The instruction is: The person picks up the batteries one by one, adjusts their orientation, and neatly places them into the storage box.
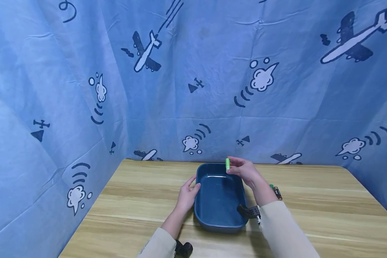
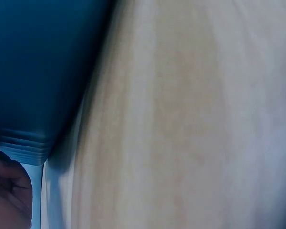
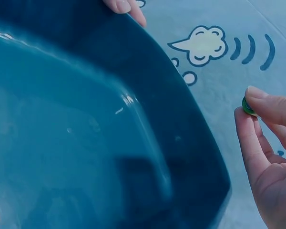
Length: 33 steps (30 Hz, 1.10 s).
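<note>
A deep dark-blue rectangular dish (image 1: 220,200) with rounded corners lies lengthwise on the table, and no contents show in it. At its left side my left hand (image 1: 187,195) grips the rim, thumb over the edge and fingers along the outer wall. My right hand (image 1: 245,170) pinches a small green battery (image 1: 227,164) between thumb and fingertips, held upright near the dish's far right corner. From the right wrist view, only one end of that battery (image 3: 249,107) shows beyond the thumb.
Right of the dish, partly behind the right forearm, lie a black-and-copper battery (image 1: 278,193) and a green item (image 1: 271,186), mostly hidden. A blue curtain (image 1: 213,89) with printed planes hangs behind and left of the wooden table (image 1: 135,193).
</note>
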Available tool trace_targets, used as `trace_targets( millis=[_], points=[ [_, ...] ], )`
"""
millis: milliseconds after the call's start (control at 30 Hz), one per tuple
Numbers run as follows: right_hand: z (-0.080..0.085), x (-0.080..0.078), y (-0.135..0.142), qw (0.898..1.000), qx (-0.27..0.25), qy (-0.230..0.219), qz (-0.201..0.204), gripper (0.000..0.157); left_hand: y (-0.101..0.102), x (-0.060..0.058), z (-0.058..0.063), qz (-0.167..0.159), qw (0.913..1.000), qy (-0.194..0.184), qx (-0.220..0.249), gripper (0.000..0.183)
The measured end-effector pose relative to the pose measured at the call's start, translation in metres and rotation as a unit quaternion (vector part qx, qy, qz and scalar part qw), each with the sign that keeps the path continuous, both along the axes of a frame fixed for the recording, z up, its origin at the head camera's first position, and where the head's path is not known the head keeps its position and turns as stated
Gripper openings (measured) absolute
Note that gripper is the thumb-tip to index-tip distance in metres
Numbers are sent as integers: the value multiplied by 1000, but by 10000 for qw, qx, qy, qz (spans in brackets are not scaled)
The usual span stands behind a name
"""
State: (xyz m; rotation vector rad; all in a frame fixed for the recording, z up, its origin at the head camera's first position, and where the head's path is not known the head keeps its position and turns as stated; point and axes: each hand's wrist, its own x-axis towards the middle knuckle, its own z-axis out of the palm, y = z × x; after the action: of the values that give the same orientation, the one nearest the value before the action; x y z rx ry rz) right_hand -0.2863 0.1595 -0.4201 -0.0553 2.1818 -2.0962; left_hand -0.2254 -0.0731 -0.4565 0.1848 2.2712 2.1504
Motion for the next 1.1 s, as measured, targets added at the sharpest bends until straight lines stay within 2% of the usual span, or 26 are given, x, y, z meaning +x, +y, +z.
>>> trace_targets(
  millis=[500,833,1067,1100],
  points=[
    [-5,-3,-24,9989,420,-185,38,60,0,-3,-6,-32,10000,-28,50,46],
    [-18,-9,-46,9985,391,-330,-187,58,-2,-6,-7,-115,9999,-44,95,45],
    [-33,-11,-55,9972,523,-513,-136,54,-2,-6,-7,-127,9996,-68,225,45],
    [-35,-11,-57,9969,541,-552,-159,53,-2,-8,-10,-110,9997,-72,213,45]
  ],
)
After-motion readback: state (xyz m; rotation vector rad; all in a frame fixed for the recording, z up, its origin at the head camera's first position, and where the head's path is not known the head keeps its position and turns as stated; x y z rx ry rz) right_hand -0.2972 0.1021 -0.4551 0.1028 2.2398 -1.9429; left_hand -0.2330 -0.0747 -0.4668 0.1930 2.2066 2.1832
